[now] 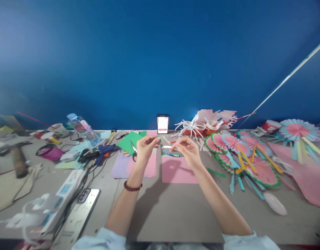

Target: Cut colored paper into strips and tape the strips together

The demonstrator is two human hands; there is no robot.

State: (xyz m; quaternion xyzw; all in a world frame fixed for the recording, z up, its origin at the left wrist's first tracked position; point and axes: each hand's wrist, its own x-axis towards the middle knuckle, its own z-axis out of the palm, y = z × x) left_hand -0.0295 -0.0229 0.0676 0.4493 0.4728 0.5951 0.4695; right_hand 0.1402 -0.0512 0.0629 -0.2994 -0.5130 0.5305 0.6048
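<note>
Both of my hands are raised above the grey table. My left hand has its fingers pinched together on one end of a thin pale paper strip. My right hand is curled and pinches a small roll of tape with a blue ring at its lower edge. The two hands sit a short gap apart, over pink paper sheets. A beaded bracelet circles my left wrist.
Scissors lie on green paper left of my hands. A blue glue gun, a water bottle and a power strip lie left. Several folded paper fans cover the right. A phone leans on the blue wall.
</note>
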